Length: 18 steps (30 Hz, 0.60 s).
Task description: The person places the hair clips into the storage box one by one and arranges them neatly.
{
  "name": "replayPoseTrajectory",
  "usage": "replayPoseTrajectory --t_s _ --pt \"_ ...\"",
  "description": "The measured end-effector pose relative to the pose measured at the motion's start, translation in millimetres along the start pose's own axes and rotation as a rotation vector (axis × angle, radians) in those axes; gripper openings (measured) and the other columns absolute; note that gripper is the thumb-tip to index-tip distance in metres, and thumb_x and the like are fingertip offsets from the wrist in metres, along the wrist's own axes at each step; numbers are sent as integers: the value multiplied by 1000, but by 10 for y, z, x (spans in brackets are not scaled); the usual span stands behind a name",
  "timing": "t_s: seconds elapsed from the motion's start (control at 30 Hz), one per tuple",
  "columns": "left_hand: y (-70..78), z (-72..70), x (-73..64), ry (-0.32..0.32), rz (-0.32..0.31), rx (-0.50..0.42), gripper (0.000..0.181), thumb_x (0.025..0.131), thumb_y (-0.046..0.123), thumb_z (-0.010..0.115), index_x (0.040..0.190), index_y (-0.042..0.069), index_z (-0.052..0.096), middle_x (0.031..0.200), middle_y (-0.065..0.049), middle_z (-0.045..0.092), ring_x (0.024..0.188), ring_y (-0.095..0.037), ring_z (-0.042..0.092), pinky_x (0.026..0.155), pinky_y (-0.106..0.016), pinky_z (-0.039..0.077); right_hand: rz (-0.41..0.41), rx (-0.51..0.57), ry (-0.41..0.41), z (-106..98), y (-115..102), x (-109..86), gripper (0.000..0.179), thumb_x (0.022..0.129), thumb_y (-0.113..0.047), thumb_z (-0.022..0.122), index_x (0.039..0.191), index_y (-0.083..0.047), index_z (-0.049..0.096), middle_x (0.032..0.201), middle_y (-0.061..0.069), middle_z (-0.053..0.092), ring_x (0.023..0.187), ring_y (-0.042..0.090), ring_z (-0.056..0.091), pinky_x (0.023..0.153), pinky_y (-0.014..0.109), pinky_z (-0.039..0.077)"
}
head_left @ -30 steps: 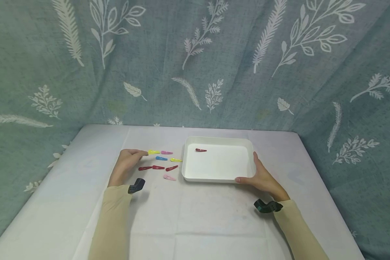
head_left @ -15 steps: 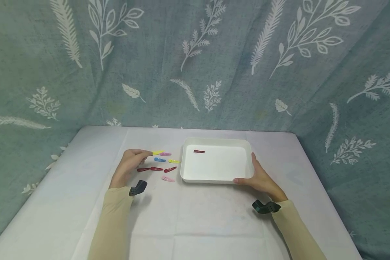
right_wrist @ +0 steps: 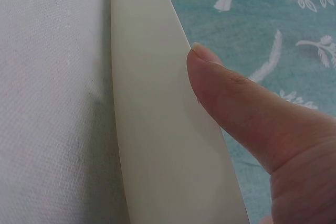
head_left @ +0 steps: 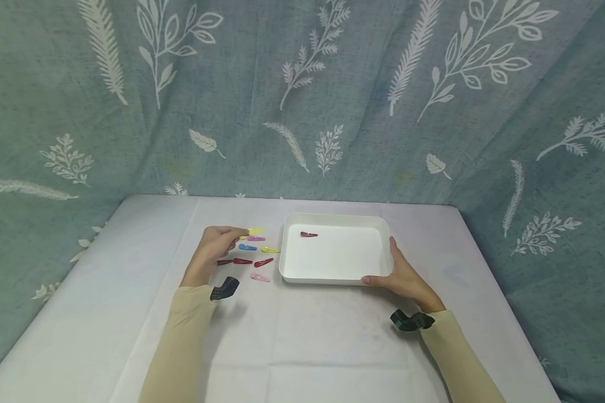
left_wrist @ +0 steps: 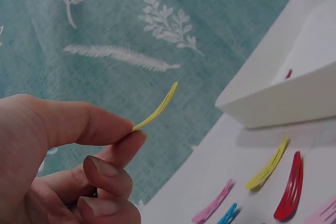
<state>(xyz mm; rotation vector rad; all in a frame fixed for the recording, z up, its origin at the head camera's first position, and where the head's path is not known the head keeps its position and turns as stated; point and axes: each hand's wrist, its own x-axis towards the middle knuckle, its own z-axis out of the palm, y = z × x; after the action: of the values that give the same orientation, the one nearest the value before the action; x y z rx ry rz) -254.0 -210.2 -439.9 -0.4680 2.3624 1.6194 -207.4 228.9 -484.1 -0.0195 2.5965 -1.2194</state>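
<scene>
Thumb and forefinger of my left hand [head_left: 217,246] pinch a yellow snap hair clip [left_wrist: 160,109] by one end; its other end points up and away. It hovers above the table, left of the white tray [head_left: 338,280]. Below lie more hair clips: a pink one [head_left: 256,238], a blue one [head_left: 247,247], a yellow one [head_left: 270,249], red ones [head_left: 264,262] and a pale pink one [head_left: 260,277]. My right hand [head_left: 408,280] holds the tray's near right corner, thumb at the front rim and fingers along the right side. One dark red clip [head_left: 309,234] lies inside the tray.
A white cloth [head_left: 322,341] covers the table. Behind and at both sides hangs a blue-green curtain [head_left: 262,73] with white leaf prints. The tray's low walls stand between the loose clips and the right hand.
My left hand has lifted the yellow hair clip off the table and moved right with it, towards the tray. The right hand and the tray stay in place.
</scene>
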Motion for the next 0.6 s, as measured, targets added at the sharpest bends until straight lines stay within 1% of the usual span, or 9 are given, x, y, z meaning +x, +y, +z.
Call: replayPoseTrajectory --t_s 0.07,0.17,0.27,0.33,0.43,0.5,0.6 --pt "22 37 -4 0 3 -5 47 93 40 71 127 8 69 78 6 47 88 -20 45 85 -38 38 0 -1 1 -1 0 0 145 76 -53 88 163 -10 -19 174 23 -3 161 45 6 126 65 16" --pt "51 87 -4 -1 19 -15 45 93 39 71 126 8 70 78 5 48 90 -20 47 84 -36 39 0 2 1 0 -2 -1 145 76 -53 88 163 -10 -19 174 23 -3 161 45 6 126 64 16" --pt "78 135 -2 5 18 -19 45 93 39 71 125 8 71 86 2 52 94 -21 49 84 -36 40 1 4 -1 1 -3 -4 145 75 -53 88 163 -9 -19 174 24 -3 161 45 6 126 64 16" --pt "94 167 -3 13 4 -3 46 93 40 70 126 9 70 91 2 52 98 -21 49 87 -37 40 4 5 -1 2 -4 -6 145 75 -53 88 163 -10 -19 174 23 -3 161 45 5 126 64 15" --pt "119 213 -6 18 -5 5 49 92 42 70 128 9 69 94 1 52 101 -23 49 89 -38 40 6 2 3 3 -5 -8 145 76 -52 88 163 -10 -19 174 23 -3 161 44 5 126 64 16" --pt "132 245 0 19 -3 -2 48 92 42 70 128 10 70 96 1 53 102 -22 49 89 -37 41 5 -1 5 4 -5 -6 144 76 -52 88 163 -9 -18 174 23 -3 161 44 6 126 64 16" --pt "151 298 20 22 4 -45 46 92 40 71 127 10 72 104 -3 54 101 -22 48 89 -37 42 3 -3 6 3 -8 -6 144 76 -52 88 163 -9 -18 174 23 -3 161 44 6 126 64 16"
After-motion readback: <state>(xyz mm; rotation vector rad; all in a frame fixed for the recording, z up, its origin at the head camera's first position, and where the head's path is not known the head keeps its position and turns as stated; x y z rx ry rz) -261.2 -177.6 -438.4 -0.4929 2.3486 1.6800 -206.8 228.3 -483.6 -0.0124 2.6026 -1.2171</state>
